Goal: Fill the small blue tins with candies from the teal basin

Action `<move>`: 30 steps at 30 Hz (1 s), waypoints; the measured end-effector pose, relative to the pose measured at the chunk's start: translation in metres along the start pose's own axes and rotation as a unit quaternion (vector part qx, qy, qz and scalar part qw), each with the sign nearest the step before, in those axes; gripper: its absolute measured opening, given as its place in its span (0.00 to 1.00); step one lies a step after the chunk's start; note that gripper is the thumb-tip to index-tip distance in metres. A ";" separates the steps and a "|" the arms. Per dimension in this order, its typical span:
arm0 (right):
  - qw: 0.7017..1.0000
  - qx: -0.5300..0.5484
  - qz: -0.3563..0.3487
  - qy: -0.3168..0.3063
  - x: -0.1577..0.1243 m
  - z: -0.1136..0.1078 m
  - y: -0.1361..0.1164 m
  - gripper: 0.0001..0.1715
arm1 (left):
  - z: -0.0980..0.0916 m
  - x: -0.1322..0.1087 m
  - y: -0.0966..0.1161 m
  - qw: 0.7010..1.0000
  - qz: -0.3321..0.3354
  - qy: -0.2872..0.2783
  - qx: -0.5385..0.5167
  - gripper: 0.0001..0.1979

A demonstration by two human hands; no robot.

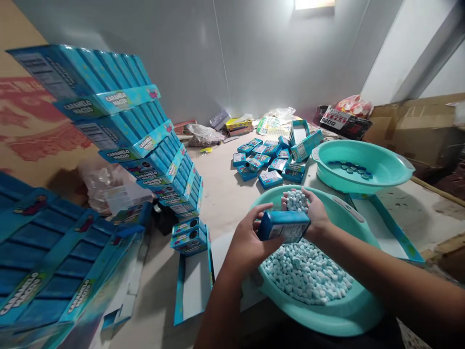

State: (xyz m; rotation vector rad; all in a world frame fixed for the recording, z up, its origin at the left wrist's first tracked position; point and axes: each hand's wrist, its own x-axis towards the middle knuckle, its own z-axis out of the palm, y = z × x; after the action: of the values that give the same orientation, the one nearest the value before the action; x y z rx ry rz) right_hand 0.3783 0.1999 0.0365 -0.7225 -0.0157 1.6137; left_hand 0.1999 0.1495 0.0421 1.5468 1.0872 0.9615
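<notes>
My left hand (247, 242) grips a small blue candy box (285, 225), fingers behind it and thumb along its lower side. Just beyond the box, my right hand (317, 213) is cupped around a heap of pale blue candies (296, 199). Both hands are over a turquoise plastic tub (327, 321), with many more candies (308, 276) lying in its bottom. From this angle I cannot tell whether the box's far end is open. Left of the tub, an open display tray (194, 283) has two blue boxes (189, 236) standing at its far end.
A tall leaning stack of filled display trays (148, 145) rises at the left, near more packed trays (47, 261). Loose blue boxes (271, 179) lie beyond the tub. A second turquoise tub (392, 167) holds small round dark-blue pieces, beside an empty tray (381, 228) and cardboard boxes (428, 126).
</notes>
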 end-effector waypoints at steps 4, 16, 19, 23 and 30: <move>0.999 -0.003 0.017 0.035 -0.002 -0.003 -0.001 0.10 | 0.002 -0.007 0.025 0.963 -0.023 -0.062 0.262 0.32; 1.000 0.023 0.016 0.013 -0.008 0.021 -0.018 0.13 | 0.042 0.025 -0.007 0.974 -0.031 -0.066 0.216 0.17; 0.999 0.031 0.020 0.015 -0.008 0.019 -0.022 0.13 | 0.037 0.025 -0.010 0.979 -0.029 -0.053 0.197 0.16; 0.999 0.033 0.022 0.008 -0.010 0.020 -0.023 0.12 | 0.036 0.022 -0.011 0.984 -0.026 -0.042 0.170 0.15; 1.000 0.004 0.007 0.001 -0.019 0.026 -0.019 0.15 | 0.036 0.022 -0.008 0.988 -0.026 -0.050 0.141 0.15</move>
State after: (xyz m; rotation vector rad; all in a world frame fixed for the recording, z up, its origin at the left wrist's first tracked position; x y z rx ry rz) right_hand 0.3836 0.1965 0.0734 -0.7191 -0.0033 1.6250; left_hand 0.2389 0.1619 0.0282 1.7652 1.2257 0.7075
